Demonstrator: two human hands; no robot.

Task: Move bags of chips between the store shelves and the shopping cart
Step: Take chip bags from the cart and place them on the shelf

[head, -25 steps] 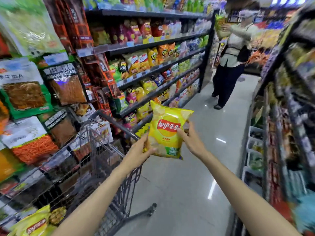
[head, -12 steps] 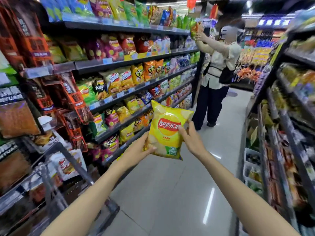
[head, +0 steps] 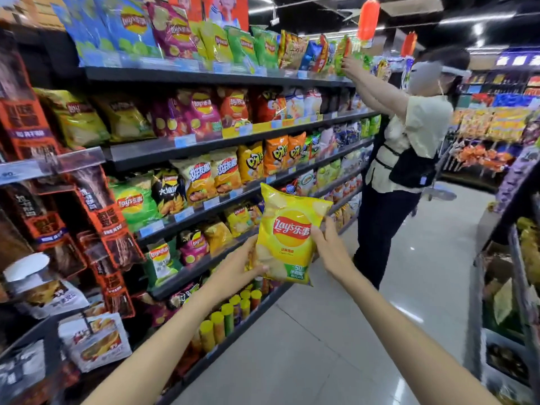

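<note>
I see a store aisle from head height, with both my bare arms reaching forward. Between my hands I hold up a yellow chip bag [head: 287, 235], upright, its red logo facing me, in mid-air just in front of the shelves [head: 204, 141] on the left. My left hand [head: 236, 270] grips the bag's lower left edge, thumb across the front. My right hand [head: 328, 247] grips the bag's right edge, fingers curled behind it. The bag touches no shelf. Behind the bag, the shelves carry rows of chip bags in yellow, green, purple and orange, and tall cans [head: 226, 317] stand on the lowest level below the bag. Beyond the bag, another shopper [head: 403, 159] stands at the same shelves, both arms raised to the top row.
</note>
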